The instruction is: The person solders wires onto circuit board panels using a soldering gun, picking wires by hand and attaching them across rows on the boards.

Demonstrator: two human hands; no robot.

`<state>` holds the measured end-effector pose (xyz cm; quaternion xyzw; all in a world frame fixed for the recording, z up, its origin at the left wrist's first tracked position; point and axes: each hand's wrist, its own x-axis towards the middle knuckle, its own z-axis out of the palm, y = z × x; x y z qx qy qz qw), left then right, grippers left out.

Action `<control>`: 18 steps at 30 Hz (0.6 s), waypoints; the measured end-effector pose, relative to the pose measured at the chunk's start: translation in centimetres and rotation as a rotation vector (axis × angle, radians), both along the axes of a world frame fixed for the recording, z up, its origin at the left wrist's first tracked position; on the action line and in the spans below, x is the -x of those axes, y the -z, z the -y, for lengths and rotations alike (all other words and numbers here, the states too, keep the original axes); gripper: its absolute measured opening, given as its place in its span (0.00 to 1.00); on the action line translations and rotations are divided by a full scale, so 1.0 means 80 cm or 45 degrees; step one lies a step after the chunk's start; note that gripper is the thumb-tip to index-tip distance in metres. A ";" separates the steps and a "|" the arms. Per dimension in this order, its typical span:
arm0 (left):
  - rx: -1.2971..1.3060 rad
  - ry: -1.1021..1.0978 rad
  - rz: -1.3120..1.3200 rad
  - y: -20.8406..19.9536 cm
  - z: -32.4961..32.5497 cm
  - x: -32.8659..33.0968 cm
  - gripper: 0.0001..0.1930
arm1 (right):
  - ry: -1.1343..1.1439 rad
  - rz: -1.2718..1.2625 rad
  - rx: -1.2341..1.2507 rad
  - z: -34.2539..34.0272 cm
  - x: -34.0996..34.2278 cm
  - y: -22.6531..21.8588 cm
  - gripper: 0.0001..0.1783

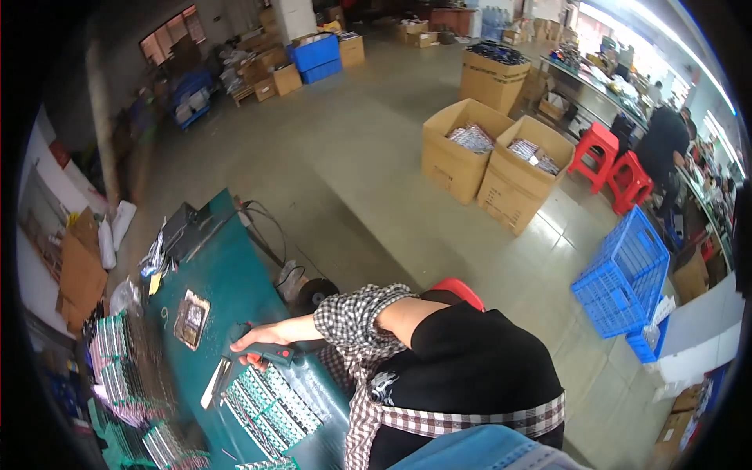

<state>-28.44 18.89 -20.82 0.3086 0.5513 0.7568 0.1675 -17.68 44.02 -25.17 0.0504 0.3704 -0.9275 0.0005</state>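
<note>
My right hand point(258, 338) reaches over the green work table point(227, 270), its fingers wrapped round a dark grey handheld tool with a red spot point(280, 354). The tool's exact kind is unclear. Just below the hand lies a pale, narrow flat piece point(215, 382), tilted on the table. Beside it are rows of green-and-white circuit board strips point(274, 407), laid close together. Farther up the table sits a small, stained, shallow tray point(192, 319) with something dark in it. My left hand does not show.
Stacked board strips point(117, 360) line the table's left side. A black box with cables point(182, 227) stands at the far end. Cardboard cartons point(458, 160), a blue crate point(623, 274) and red stools point(597, 153) stand on the floor. Another person point(666, 141) bends over a bench.
</note>
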 end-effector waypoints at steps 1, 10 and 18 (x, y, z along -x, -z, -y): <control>0.005 0.016 0.020 0.000 -0.003 -0.001 0.26 | -0.009 -0.008 -0.007 0.004 0.002 -0.002 0.24; 0.068 0.143 0.225 0.008 -0.031 -0.023 0.26 | 0.073 -0.056 -0.020 -0.001 -0.005 -0.009 0.21; 0.165 -0.354 0.562 0.040 0.144 -0.058 0.26 | 0.201 -0.067 -0.475 -0.001 -0.003 -0.016 0.26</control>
